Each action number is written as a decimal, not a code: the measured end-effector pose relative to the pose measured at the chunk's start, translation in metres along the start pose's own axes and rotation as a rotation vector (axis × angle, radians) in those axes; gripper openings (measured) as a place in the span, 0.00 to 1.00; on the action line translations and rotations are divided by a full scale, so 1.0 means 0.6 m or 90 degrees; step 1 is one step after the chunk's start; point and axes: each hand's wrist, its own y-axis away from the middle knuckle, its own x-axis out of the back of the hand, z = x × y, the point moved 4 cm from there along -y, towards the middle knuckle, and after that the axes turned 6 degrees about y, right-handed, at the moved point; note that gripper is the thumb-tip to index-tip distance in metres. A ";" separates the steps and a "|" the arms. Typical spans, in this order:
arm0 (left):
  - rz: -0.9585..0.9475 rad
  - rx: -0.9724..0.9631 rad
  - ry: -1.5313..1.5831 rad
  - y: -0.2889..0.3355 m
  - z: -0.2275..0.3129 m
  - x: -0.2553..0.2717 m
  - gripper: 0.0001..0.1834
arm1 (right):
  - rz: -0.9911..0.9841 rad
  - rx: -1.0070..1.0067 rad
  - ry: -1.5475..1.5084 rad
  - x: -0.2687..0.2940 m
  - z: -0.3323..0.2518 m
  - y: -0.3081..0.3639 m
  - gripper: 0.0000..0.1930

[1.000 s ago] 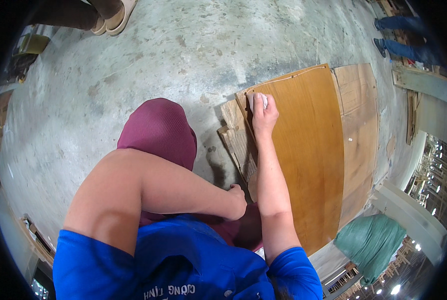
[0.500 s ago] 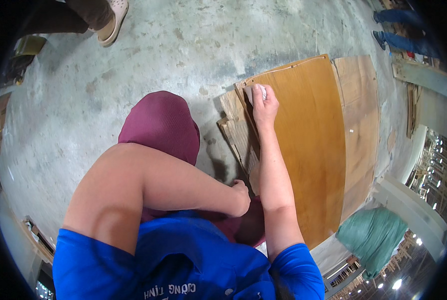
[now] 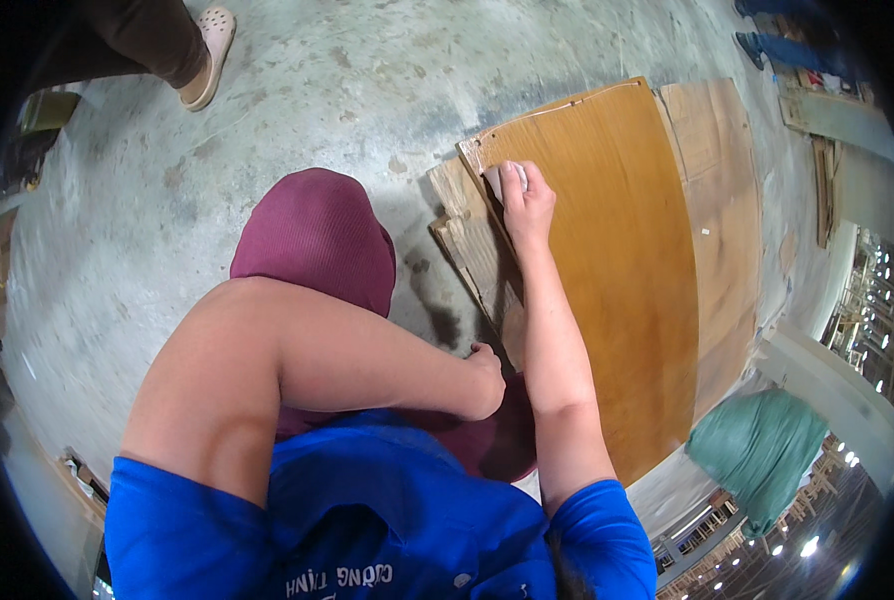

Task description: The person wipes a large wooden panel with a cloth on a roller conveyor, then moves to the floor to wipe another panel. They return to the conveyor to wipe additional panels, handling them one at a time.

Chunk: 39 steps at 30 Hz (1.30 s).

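A glossy orange-brown wooden panel [image 3: 607, 260] lies in front of me to the right, long and slightly curved in this view. My right hand [image 3: 529, 205] is closed around a pale folded pad [image 3: 494, 182], cloth or paper, I cannot tell which. It presses the pad to the panel's left edge, near the far left corner. Small dark holes show by that corner, and a pale line runs along the far edge. My left hand [image 3: 488, 372] rests low beside the panel's near left side, close to my knee; its fingers are mostly hidden.
Rough wooden boards [image 3: 472, 240] stick out under the panel's left side. A paler brown sheet [image 3: 717, 230] lies along its right. A green cloth bundle [image 3: 762, 450] sits at the lower right. One person's shoe [image 3: 210, 60] stands far left; another person's legs [image 3: 797, 55] are far right.
My right hand with the pad has slid a little toward me along the panel's left edge, away from the far corner. The whole view has shifted slightly. My left hand stays low by my knee.
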 end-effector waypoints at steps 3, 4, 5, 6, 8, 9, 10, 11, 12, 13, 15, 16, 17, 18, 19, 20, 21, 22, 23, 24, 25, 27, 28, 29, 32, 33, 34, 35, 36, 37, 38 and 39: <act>0.000 -0.007 -0.011 -0.001 0.006 0.004 0.17 | -0.001 0.012 0.002 0.005 0.004 0.004 0.16; 0.002 -0.012 -0.016 -0.002 0.008 0.005 0.17 | -0.007 0.014 0.004 0.008 0.007 0.005 0.16; 0.004 -0.017 -0.019 -0.004 0.011 0.004 0.17 | -0.014 0.015 0.005 0.011 0.011 0.008 0.17; 0.005 -0.023 -0.027 -0.005 0.014 0.004 0.17 | -0.018 0.016 0.007 0.015 0.015 0.010 0.17; 0.008 -0.032 -0.042 -0.011 0.018 0.001 0.17 | -0.029 0.019 0.009 0.027 0.019 0.014 0.17; 0.020 -0.037 -0.049 -0.013 0.019 -0.001 0.17 | -0.055 0.005 0.001 0.034 0.020 0.017 0.17; 0.022 -0.034 -0.052 -0.015 0.020 -0.004 0.17 | -0.070 -0.001 -0.003 0.041 0.020 0.020 0.17; 0.024 -0.033 -0.058 -0.017 0.024 -0.006 0.17 | -0.081 -0.007 -0.006 0.048 0.026 0.024 0.17; 0.025 -0.033 -0.065 -0.020 0.026 -0.008 0.17 | -0.092 -0.014 -0.009 0.055 0.032 0.028 0.17; 0.021 -0.033 -0.064 -0.023 0.029 -0.009 0.17 | -0.098 -0.013 -0.003 0.061 0.037 0.033 0.17; 0.013 -0.030 -0.062 -0.028 0.030 -0.010 0.17 | -0.104 -0.004 -0.014 0.072 0.043 0.044 0.17; 0.014 -0.032 -0.068 -0.030 0.031 -0.011 0.17 | -0.106 0.001 -0.019 0.078 0.046 0.049 0.17; 0.014 -0.032 -0.072 -0.031 0.031 -0.011 0.17 | -0.127 -0.009 -0.009 0.083 0.049 0.054 0.17; 0.015 -0.032 -0.077 -0.033 0.031 -0.012 0.17 | -0.148 -0.019 0.002 0.091 0.052 0.060 0.17; 0.012 -0.029 -0.078 -0.035 0.031 -0.011 0.17 | -0.168 -0.029 0.011 0.099 0.055 0.066 0.17; 0.010 -0.029 -0.081 -0.038 0.031 -0.011 0.17 | -0.179 -0.036 0.016 0.107 0.062 0.072 0.16; 0.008 -0.030 -0.083 -0.041 0.032 -0.012 0.17 | -0.189 -0.043 0.020 0.115 0.068 0.078 0.16; 0.008 -0.030 -0.092 -0.043 0.035 -0.012 0.17 | -0.199 -0.051 0.024 0.123 0.074 0.085 0.16; 0.008 -0.030 -0.100 -0.045 0.038 -0.013 0.16 | -0.208 -0.060 0.028 0.131 0.078 0.092 0.16; 0.008 -0.029 -0.108 -0.048 0.040 -0.013 0.16 | -0.217 -0.068 0.033 0.140 0.083 0.099 0.16; 0.000 -0.032 -0.111 -0.050 0.042 -0.014 0.16 | -0.227 -0.077 0.038 0.149 0.087 0.106 0.16; -0.017 -0.038 -0.120 -0.053 0.045 -0.013 0.16 | -0.239 -0.075 0.042 0.169 0.091 0.120 0.16; -0.016 -0.034 -0.122 -0.054 0.047 -0.012 0.16 | -0.246 -0.073 0.044 0.177 0.093 0.126 0.16; -0.016 -0.032 -0.128 -0.056 0.048 -0.013 0.16 | -0.257 -0.085 0.054 0.186 0.102 0.135 0.16; -0.022 -0.023 -0.146 -0.064 0.051 -0.015 0.16 | -0.285 -0.115 0.080 0.214 0.127 0.158 0.17; -0.026 -0.020 -0.153 -0.068 0.051 -0.016 0.16 | -0.292 -0.123 0.087 0.223 0.133 0.166 0.17; -0.031 -0.022 -0.154 -0.072 0.053 -0.017 0.16 | -0.299 -0.130 0.093 0.231 0.140 0.174 0.17; -0.037 -0.023 -0.155 -0.074 0.054 -0.016 0.16 | -0.303 -0.132 0.097 0.238 0.141 0.180 0.16; -0.042 -0.024 -0.156 -0.075 0.055 -0.014 0.16 | -0.307 -0.134 0.101 0.247 0.142 0.186 0.16; -0.046 -0.023 -0.155 -0.076 0.057 -0.013 0.16 | -0.311 -0.135 0.106 0.253 0.143 0.192 0.16; -0.050 -0.024 -0.155 -0.076 0.060 -0.010 0.16 | -0.311 -0.137 0.104 0.259 0.147 0.199 0.16; -0.053 -0.024 -0.155 -0.076 0.062 -0.007 0.16 | -0.311 -0.139 0.102 0.264 0.150 0.206 0.16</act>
